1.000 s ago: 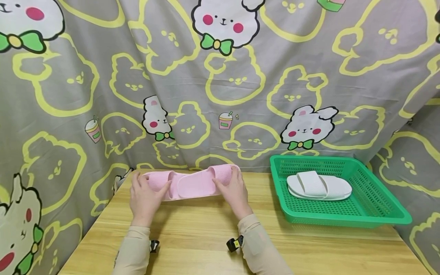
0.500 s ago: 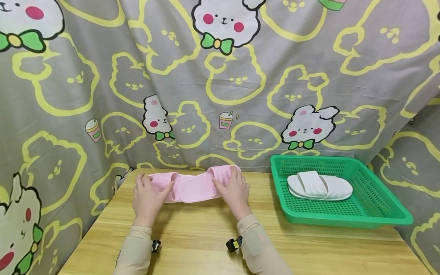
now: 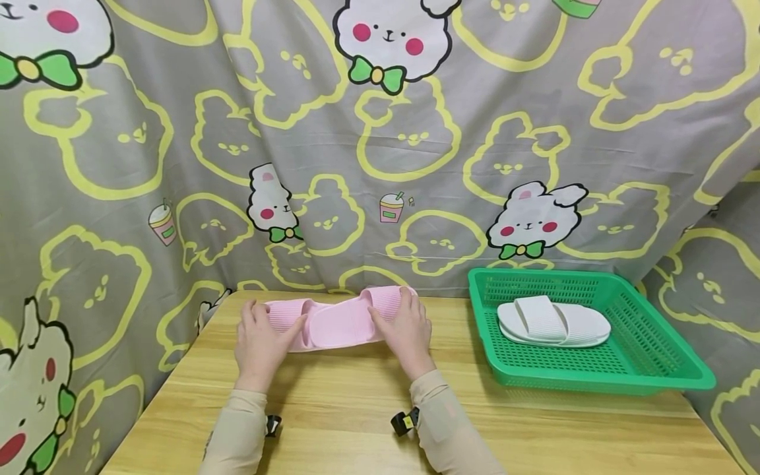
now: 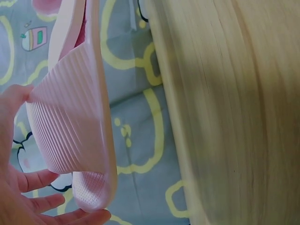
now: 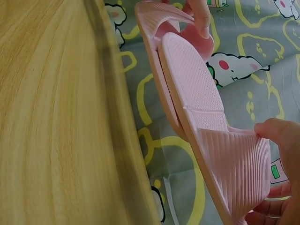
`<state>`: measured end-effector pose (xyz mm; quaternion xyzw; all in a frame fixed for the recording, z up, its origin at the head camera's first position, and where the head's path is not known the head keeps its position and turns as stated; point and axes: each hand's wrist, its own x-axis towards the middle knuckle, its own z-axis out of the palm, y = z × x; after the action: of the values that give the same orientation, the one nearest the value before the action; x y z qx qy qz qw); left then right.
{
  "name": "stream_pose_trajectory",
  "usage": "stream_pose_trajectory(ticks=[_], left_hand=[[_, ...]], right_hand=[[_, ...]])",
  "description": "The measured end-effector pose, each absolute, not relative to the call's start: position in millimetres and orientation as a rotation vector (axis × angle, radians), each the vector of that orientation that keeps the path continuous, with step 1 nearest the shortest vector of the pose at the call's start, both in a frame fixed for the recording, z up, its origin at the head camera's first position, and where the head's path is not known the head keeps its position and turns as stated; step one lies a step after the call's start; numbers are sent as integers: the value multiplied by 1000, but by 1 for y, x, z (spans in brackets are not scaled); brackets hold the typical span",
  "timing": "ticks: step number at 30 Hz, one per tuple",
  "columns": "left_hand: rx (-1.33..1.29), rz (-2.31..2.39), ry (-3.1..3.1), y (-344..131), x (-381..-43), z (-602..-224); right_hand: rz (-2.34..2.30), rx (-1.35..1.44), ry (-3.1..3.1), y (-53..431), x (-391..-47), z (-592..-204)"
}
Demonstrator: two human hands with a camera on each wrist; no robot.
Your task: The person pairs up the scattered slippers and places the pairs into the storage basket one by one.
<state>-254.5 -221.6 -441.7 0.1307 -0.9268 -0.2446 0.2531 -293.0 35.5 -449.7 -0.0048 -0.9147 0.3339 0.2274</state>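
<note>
Two pink slippers with ribbed straps are held end to end over the far part of the table, heels overlapping. My left hand (image 3: 261,343) grips the left slipper (image 3: 286,315) at its strap and toe end, thumb on the strap's edge. With thumb and fingers, my right hand (image 3: 410,333) holds the right slipper (image 3: 341,324) around its strap. In the right wrist view, the right slipper's textured sole (image 5: 194,75) lies over the heel of the left one. The left wrist view shows the left slipper's strap (image 4: 70,112) from the side, fingertips at its toe.
A green perforated basket (image 3: 600,381) stands at the right of the wooden table (image 3: 332,409), holding a pair of white slippers (image 3: 537,318). A grey patterned curtain (image 3: 332,145) hangs behind the table and at its sides.
My left hand has shifted slightly right with its slipper, so the two heels overlap more. The right hand has barely moved. The basket has stayed in place.
</note>
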Motion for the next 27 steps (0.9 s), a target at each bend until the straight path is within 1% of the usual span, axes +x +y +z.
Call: stream_pose_trajectory(ticks=[27], left_hand=[[374,-623,-2607,-213,-255,-445]], right_hand=[[880,-37,-2596,33,-293,-450]])
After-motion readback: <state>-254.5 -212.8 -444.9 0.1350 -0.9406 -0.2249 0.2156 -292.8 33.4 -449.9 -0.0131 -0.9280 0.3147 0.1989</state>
